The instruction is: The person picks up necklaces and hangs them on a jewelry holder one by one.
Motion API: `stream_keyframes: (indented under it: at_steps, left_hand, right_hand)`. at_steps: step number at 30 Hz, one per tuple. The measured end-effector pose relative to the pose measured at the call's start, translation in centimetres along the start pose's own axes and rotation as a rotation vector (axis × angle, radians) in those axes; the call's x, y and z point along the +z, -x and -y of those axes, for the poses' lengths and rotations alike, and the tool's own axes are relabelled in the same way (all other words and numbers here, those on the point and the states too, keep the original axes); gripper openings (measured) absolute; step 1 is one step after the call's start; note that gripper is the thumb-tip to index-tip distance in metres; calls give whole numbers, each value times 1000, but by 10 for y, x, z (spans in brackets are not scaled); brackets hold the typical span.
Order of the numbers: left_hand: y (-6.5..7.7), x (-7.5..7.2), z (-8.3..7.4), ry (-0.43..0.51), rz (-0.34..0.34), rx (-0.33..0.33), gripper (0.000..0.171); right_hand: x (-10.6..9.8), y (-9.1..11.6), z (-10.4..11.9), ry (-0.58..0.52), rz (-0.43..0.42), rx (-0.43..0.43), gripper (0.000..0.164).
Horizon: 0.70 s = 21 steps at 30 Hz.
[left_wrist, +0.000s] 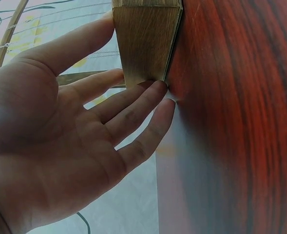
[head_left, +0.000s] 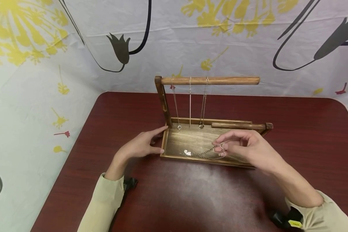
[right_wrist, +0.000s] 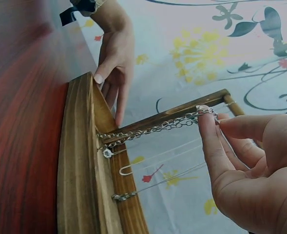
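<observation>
A chain necklace with chunky silver links is pinched between the thumb and fingertips of my right hand. Its lower end, with a shiny pendant, lies in the front part of a wooden jewelry stand's tray. My left hand touches the left end of that tray, thumb near the front corner and index finger at the back. In the left wrist view its fingers are mostly straight against the wooden end wall.
Several thin necklaces hang from the stand's high wooden bar, held by a left post. A lower, shorter bar runs along the right. The stand is on a dark red table before a patterned cloth.
</observation>
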<state>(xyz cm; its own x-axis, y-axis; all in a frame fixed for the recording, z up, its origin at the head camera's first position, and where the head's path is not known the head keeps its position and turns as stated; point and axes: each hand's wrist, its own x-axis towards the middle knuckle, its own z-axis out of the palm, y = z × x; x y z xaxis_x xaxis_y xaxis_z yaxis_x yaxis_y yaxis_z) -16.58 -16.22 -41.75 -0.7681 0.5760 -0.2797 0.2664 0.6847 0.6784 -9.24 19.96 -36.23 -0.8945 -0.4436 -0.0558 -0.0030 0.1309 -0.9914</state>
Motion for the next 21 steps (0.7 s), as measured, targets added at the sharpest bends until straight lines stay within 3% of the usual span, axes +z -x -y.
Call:
stream_keyframes:
  at_steps: [11,17,21]
  left_hand:
    - [0,0,0,2,2,1,86]
    - [0,1,1,18,4,-1,87]
    - [-1,1,1,24,4,0,87]
  right_hand:
    - [-2,-1,15,-28,-21,-85,22]
    - [-3,-1,19,-151,-15,-108,23]
    - [-4,-2,20,-297,26,-147,24]
